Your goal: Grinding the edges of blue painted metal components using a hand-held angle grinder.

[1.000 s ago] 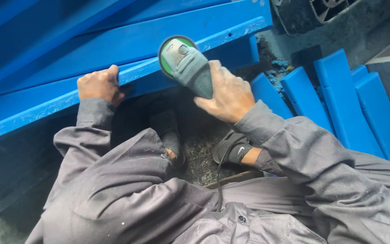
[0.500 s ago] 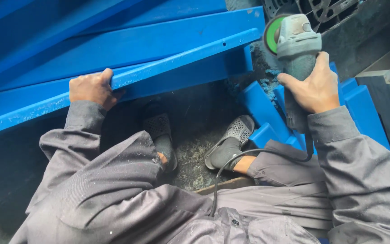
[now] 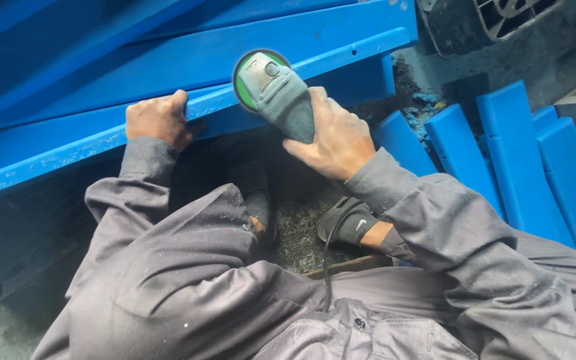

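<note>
Bright blue panel [image 3: 188,67] and blue slabs [image 3: 495,153] at right, grey grinder [image 3: 281,93] with green rim round its head, dusty grey coverall sleeves [image 3: 435,227] flecked white, black sandals [image 3: 349,221], dark speckled floor [image 3: 298,233] with blue dust.

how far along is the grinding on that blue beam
Done: hard to tell; blue dust lies by the beam's end and cut blue pieces lie at the right. In hand: the right hand holds the angle grinder on the blue beam edge, the left hand gripping it. Left: cannot tell.
</note>
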